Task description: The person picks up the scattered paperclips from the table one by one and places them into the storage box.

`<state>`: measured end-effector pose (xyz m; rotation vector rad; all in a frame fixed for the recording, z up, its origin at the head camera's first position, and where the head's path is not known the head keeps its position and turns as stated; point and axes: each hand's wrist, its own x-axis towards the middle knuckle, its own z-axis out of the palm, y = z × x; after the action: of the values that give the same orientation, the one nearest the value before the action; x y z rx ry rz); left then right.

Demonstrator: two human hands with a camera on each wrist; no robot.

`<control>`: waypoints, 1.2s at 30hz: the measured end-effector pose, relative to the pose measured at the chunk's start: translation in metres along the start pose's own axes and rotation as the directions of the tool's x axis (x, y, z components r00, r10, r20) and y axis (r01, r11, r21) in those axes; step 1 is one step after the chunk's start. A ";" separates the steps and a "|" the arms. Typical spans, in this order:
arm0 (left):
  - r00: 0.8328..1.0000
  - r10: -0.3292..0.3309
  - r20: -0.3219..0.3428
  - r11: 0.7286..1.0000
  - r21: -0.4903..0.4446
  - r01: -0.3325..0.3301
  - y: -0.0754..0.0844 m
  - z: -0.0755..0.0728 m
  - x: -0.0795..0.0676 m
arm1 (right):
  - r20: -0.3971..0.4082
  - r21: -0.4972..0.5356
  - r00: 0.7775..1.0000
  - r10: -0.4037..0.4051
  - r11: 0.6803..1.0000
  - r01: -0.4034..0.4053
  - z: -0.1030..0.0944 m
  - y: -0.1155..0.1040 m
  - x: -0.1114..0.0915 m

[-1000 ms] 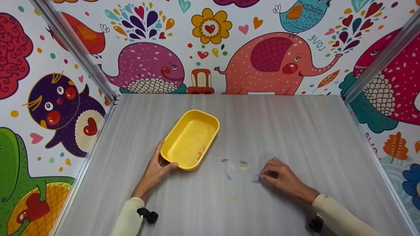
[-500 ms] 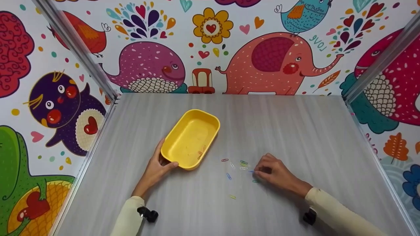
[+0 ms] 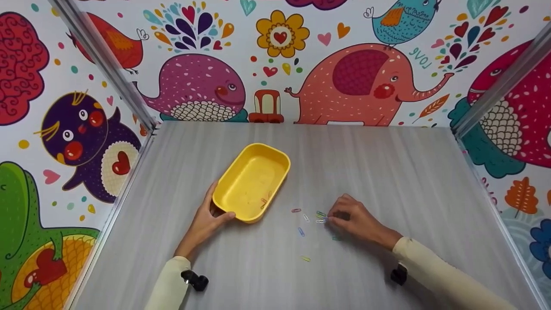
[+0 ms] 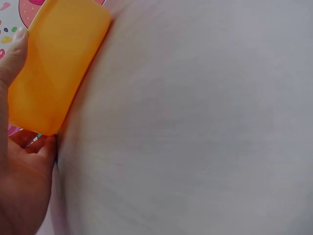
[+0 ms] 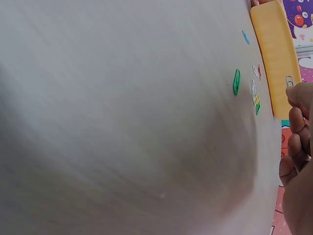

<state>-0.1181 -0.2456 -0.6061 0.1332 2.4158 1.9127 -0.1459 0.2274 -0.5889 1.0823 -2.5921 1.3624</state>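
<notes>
The right hand (image 3: 358, 220), pinching a blue clip (image 5: 289, 81), has moved up and left in the frame, bringing it nearer the tub (image 3: 252, 176), left of centre, whose lower-left end the left hand (image 3: 206, 224) grips. Loose clips (image 3: 301, 232) lie on the desk (image 3: 387, 172).

Far from me, the wall (image 3: 243, 51) shows a purple whale (image 3: 196, 82), left, and a coral elephant (image 3: 361, 103), right — a blue bird (image 3: 404, 26) above it. On my left, a dark penguin (image 3: 92, 165) — nearer, a green creature (image 3: 21, 217).
</notes>
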 end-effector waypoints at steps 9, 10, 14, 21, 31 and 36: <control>1.000 0.007 -0.004 1.000 -0.001 -0.007 0.000 0.001 0.000 | -0.012 0.041 1.000 -0.027 0.999 0.027 0.000 0.002 0.018; 1.000 0.012 -0.002 1.000 -0.008 -0.012 0.000 0.001 0.000 | -0.008 0.048 1.000 -0.015 0.999 0.015 0.000 0.002 0.020; 1.000 0.027 0.005 0.999 -0.034 -0.027 0.001 0.001 -0.001 | 0.018 0.065 0.999 0.047 0.997 -0.048 0.000 0.001 0.027; 1.000 0.022 0.003 0.999 -0.027 -0.022 0.001 0.000 0.000 | 0.058 0.095 0.993 0.106 0.989 -0.111 0.000 -0.002 0.041; 1.000 0.014 0.002 1.000 -0.001 -0.014 0.001 0.000 0.000 | 0.076 0.109 0.993 0.087 0.989 -0.095 0.000 -0.008 0.060; 1.000 0.016 0.005 1.000 -0.003 -0.016 0.000 -0.001 0.000 | 0.086 0.105 0.994 0.069 0.991 -0.078 -0.001 -0.009 0.069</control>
<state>-0.1182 -0.2460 -0.6056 0.1578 2.4163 1.9200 -0.1931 0.1856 -0.5605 1.0891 -2.6692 1.5219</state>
